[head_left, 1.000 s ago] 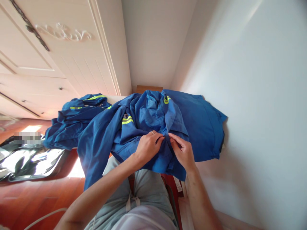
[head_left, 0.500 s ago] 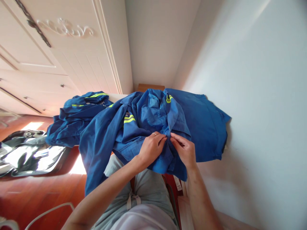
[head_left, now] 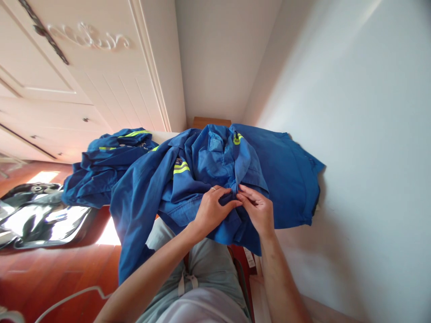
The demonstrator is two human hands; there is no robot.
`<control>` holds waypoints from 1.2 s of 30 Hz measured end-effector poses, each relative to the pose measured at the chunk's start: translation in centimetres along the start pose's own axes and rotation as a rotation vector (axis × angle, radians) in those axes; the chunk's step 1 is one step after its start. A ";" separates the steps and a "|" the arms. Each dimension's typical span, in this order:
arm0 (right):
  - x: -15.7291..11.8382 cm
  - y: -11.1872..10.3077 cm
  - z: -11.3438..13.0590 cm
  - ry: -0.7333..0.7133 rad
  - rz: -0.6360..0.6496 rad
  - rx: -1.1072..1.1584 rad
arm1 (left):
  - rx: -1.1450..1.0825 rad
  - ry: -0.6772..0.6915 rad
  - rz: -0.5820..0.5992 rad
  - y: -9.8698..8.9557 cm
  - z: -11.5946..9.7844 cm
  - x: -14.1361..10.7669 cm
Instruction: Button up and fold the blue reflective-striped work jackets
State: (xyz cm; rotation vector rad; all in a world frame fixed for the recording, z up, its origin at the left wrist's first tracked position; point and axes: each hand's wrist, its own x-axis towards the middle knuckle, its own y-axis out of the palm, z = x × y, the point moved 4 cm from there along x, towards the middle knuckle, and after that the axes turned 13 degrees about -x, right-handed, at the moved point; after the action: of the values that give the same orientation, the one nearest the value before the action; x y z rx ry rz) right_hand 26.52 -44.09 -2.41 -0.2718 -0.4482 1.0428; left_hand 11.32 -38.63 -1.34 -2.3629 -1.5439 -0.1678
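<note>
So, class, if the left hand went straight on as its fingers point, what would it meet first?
The left hand would probably meet the blue jacket's front fold first, then the right hand just beyond; depth there is unclear.

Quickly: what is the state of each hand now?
Left hand: touching the blue jacket; whether its grip is closed cannot be told.
Right hand: closed, pinching the blue jacket.

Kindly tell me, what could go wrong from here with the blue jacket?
The left hand and right hand sit close together on the blue jacket, so they may hinder each other.
One sleeve hangs down at the near side; its weight might tug the jacket askew.
The rumpled blue garment lies beside the jacket and could be dragged along.
</note>
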 end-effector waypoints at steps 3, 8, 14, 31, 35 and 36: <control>0.1 -0.1 0.1 0.008 0.043 0.023 | -0.067 -0.006 -0.058 -0.1 0.6 0.2; 0.4 -0.4 0.5 -0.027 0.100 -0.005 | -0.149 0.007 -0.105 -0.2 0.9 0.3; 0.3 0.1 0.5 -0.027 0.048 0.011 | -0.156 0.017 -0.111 -0.2 0.9 0.2; 0.1 0.7 2.7 -0.173 -0.093 -0.129 | -0.187 -0.036 -0.136 -0.4 1.4 -0.2; 0.1 0.8 2.4 -0.073 -0.031 -0.076 | -0.181 -0.024 -0.119 -0.3 1.4 -0.2; 0.1 0.9 2.4 -0.061 -0.008 -0.062 | -0.182 -0.014 -0.111 -0.3 1.3 -0.2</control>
State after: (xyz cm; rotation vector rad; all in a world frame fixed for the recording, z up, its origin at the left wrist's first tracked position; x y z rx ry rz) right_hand 24.73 -43.57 -0.71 -0.2940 -0.5367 1.0327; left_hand 10.90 -38.25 -2.60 -2.4183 -1.7347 -0.3310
